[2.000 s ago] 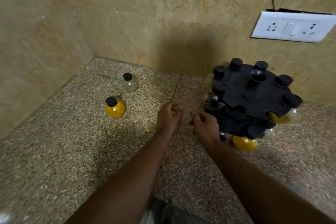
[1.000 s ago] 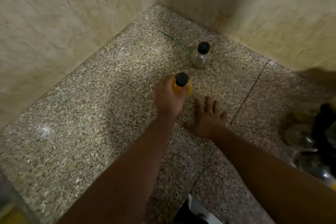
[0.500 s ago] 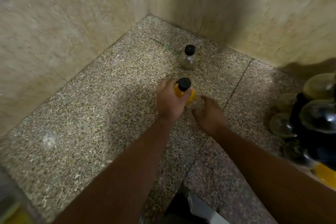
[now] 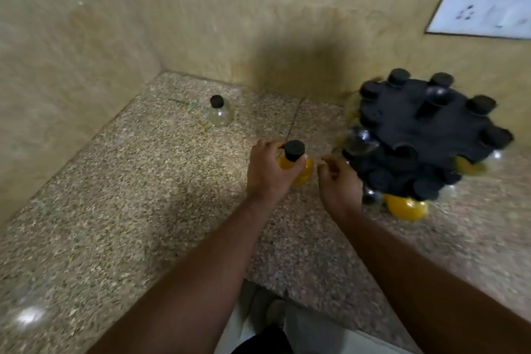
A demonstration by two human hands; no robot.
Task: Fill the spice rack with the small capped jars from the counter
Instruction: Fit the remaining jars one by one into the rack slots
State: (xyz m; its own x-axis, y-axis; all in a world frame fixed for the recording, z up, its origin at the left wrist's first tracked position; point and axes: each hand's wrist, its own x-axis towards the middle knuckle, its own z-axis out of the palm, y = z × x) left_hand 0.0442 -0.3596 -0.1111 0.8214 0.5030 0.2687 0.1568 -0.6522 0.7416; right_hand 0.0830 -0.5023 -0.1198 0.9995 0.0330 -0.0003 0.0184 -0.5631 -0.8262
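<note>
Head view: the left hand (image 4: 268,174) grips 1 yellow jar (image 4: 305,173) round its neck, just under the black cap, between the 2 hands and just left of the spice rack (image 4: 416,129). Whether the jar touches the counter (image 4: 129,195) cannot be told. The right hand (image 4: 339,185) holds nothing, its fingers loosely curled, close against the blurred black rack, which carries capped jars. 1 clear jar (image 4: 219,115) stands upright near the back corner, well apart from the hands.
</note>
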